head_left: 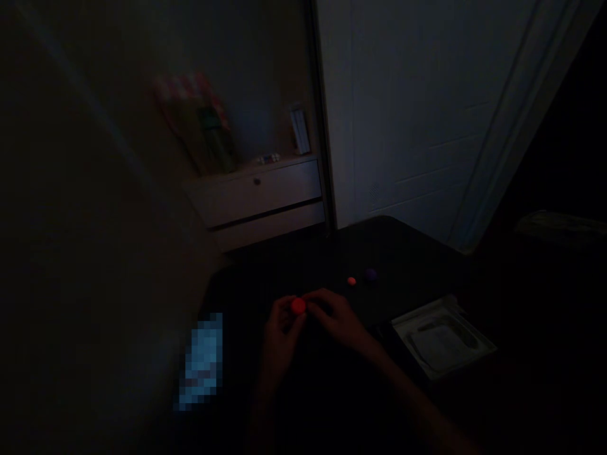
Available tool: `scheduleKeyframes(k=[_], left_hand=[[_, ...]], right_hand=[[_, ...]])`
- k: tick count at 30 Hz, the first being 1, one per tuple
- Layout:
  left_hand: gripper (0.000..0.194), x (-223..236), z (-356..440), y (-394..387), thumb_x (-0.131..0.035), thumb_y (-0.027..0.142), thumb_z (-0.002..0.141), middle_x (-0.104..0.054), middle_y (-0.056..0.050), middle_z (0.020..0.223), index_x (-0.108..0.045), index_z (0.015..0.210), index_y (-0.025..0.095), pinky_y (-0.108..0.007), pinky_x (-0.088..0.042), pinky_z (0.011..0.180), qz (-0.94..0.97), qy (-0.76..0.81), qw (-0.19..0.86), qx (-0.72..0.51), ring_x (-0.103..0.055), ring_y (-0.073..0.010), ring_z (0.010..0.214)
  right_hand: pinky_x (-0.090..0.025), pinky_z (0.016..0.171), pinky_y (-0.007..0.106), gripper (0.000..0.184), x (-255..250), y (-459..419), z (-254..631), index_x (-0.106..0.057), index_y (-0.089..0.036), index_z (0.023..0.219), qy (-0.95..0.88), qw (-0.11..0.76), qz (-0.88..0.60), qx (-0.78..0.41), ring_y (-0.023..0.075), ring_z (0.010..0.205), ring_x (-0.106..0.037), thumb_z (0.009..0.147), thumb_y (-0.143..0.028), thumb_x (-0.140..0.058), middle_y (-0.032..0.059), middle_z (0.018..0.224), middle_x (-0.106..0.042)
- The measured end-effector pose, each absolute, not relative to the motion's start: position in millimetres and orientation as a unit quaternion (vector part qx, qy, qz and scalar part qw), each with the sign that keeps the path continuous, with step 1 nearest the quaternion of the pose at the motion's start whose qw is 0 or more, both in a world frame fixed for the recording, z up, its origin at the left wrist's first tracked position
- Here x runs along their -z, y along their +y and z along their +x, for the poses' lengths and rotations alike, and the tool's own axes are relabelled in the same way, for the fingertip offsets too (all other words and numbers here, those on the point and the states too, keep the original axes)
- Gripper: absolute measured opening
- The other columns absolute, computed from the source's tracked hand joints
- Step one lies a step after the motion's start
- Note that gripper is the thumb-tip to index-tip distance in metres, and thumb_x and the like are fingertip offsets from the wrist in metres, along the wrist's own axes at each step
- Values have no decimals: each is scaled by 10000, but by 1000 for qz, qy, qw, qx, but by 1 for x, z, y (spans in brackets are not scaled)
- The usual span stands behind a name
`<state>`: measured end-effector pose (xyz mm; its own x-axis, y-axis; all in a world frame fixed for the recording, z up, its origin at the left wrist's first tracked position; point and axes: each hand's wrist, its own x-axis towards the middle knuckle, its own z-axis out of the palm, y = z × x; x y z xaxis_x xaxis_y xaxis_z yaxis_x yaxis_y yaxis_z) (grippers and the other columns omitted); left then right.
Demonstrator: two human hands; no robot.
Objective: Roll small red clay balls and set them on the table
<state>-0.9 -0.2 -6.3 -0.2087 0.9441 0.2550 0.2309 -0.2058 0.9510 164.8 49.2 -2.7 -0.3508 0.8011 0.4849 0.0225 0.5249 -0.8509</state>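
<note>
In the dim light a small bright red round piece [298, 307] shows between my two hands, above the dark table. My left hand [281, 330] is closed around its left side, thumb below and fingers above. From the right, my right hand [333, 314] is closed with its fingertips at the piece's right edge. Whether it is a ball, a disc or a cap, I cannot tell. Beyond my right hand, a small orange lump [351, 281] lies on the table beside a larger purple ball [370, 275].
An open box or tray [443, 338] sits at the right of the dark table [403, 253]. A blurred, pixelated bright screen [202, 363] glows at the left. Behind stand a drawer unit [284, 189] with a green bottle [215, 139] and books [300, 131], and a pale door [403, 114].
</note>
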Motion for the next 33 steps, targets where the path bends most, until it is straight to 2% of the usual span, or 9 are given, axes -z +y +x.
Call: scheduleKeyframes(k=[7, 15, 20, 29, 33], left_hand=[[396, 3, 1, -2, -676, 491, 925, -735, -106, 1213, -639, 1214, 223, -369, -568, 928, 536, 547, 330, -552, -714, -253, 1106], [468, -6, 0, -5, -538, 617, 963, -748, -57, 899, -726, 1041, 196, -321, -532, 759, 564, 597, 265, -506, -685, -215, 807], [555, -7, 0, -5, -499, 687, 952, -710, -42, 757, -716, 826, 192, -292, -493, 672, 563, 605, 271, -493, -656, -211, 724], [529, -5, -1, -5, -519, 651, 961, -758, -55, 794, -762, 873, 190, -292, -499, 686, 571, 606, 278, -479, -686, -221, 741], [497, -4, -1, -5, -535, 626, 960, -777, -66, 851, -763, 898, 188, -300, -515, 708, 566, 605, 283, -483, -700, -226, 774]], right_hand=[[-540, 928, 354, 177, 2, 48, 165, -741, -234, 1142, -713, 494, -280, -411, 216, 1016, -710, 987, -283, -673, 53, 1096, -753], [-542, 897, 335, 217, 2, 48, 164, -736, -229, 1157, -711, 495, -287, -409, 208, 993, -711, 983, -349, -689, 53, 1089, -758], [-531, 939, 344, 191, -2, 46, 165, -743, -228, 1135, -711, 493, -288, -409, 212, 1036, -709, 1001, -335, -658, 50, 1099, -763], [-521, 990, 347, 227, 1, 48, 166, -706, -244, 1216, -697, 491, -297, -430, 209, 1093, -706, 1031, -297, -586, 32, 1161, -765], [-510, 1011, 341, 219, 1, 48, 166, -724, -239, 1185, -702, 495, -279, -430, 204, 1114, -700, 1044, -281, -561, 37, 1170, -764]])
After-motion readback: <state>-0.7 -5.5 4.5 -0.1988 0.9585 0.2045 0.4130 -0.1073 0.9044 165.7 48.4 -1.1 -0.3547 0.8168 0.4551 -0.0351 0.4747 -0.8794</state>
